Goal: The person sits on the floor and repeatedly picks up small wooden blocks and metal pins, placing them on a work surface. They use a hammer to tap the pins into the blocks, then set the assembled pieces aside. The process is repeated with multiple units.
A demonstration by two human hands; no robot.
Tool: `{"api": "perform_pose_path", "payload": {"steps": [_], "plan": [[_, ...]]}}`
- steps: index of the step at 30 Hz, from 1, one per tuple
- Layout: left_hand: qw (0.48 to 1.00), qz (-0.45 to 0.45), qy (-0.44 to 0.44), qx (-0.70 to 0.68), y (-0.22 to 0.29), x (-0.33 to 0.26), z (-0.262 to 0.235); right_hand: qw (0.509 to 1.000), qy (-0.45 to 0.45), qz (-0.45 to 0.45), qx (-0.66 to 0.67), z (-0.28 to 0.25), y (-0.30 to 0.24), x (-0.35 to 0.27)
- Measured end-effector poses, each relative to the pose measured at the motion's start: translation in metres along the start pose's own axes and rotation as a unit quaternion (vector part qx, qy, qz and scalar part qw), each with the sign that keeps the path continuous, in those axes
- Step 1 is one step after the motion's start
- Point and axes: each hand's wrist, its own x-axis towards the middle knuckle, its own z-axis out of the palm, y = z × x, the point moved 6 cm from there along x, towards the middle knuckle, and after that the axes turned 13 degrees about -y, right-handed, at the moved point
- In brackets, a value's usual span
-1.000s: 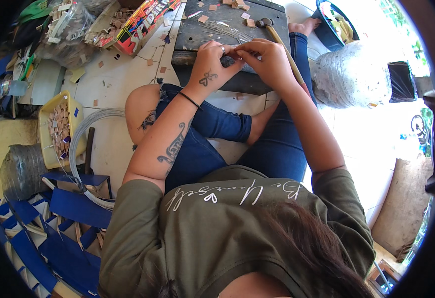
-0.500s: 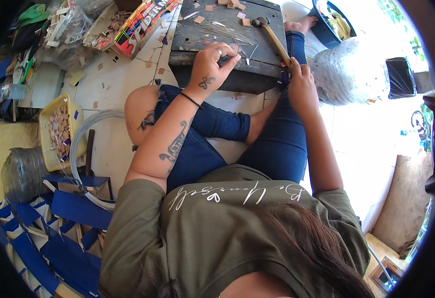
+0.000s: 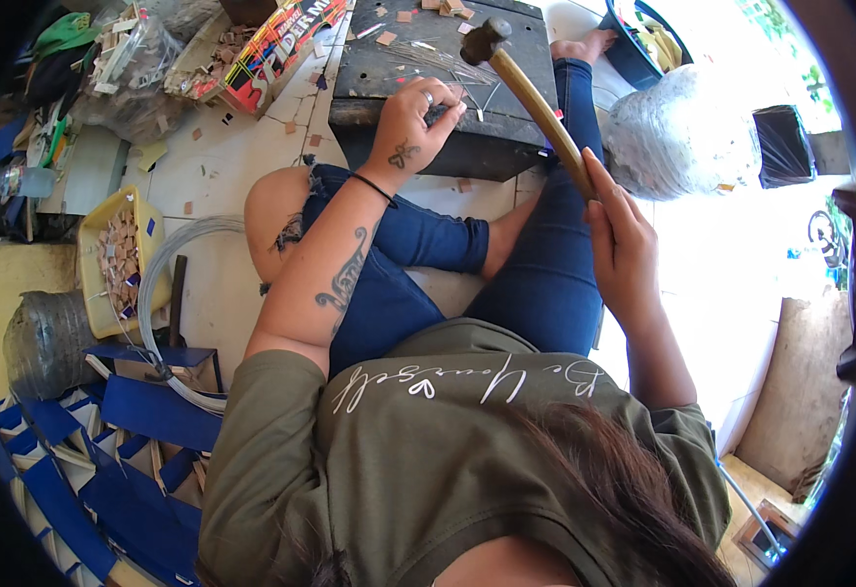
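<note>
Hammer (image 3: pixel 543 114), wooden handle, dark head; head view: being gripped by the lower handle, slanting up and leftward, head hanging above the far right part of the desk (image 3: pixel 364 73).
Right hand (image 3: pixel 619 220): closing around the handle, thumb pressing along it.
Left hand (image 3: pixel 416 122): resting at the near edge of the desk, fingers curling, thumb lying beside the fingertips; cannot tell whether holding anything.
Thin wires (image 3: pixel 438 59), loose: lying scattered across the desk, just beyond the left hand.
Small brown squares (image 3: pixel 387 39): lying about the desk, some piling at the far edge.
Yellow bin (image 3: pixel 160 274): standing on the floor to the left, holding small pieces.
Wire coil (image 3: pixel 147 313): lying just beside the bin.
Blue boxes (image 3: pixel 159 411): filling the lower left.
</note>
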Motion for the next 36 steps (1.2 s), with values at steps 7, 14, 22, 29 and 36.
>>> {"api": "perform_pose_path", "payload": {"steps": [7, 14, 22, 29, 36], "plan": [[1.0, 0.003, -0.009, 0.01, -0.001, 0.0, 0.001, 0.999, -0.009, 0.009, -0.037, 0.005, -0.003, -0.004], [1.0, -0.008, -0.015, 0.005, -0.004, -0.001, 0.002, 1.0, 0.005, -0.004, -0.024, 0.007, -0.001, -0.008], [1.0, 0.011, -0.003, 0.017, -0.001, -0.002, 0.001, 1.0, 0.019, -0.017, -0.011, 0.006, -0.004, -0.005], [1.0, -0.021, -0.005, 0.006, -0.004, -0.003, 0.003, 0.998, 0.042, -0.007, 0.038, 0.009, 0.02, 0.001], [0.992, -0.119, -0.012, 0.041, 0.01, -0.006, -0.002, 0.975, 0.03, 0.177, -0.127, 0.038, 0.091, 0.049]]}}
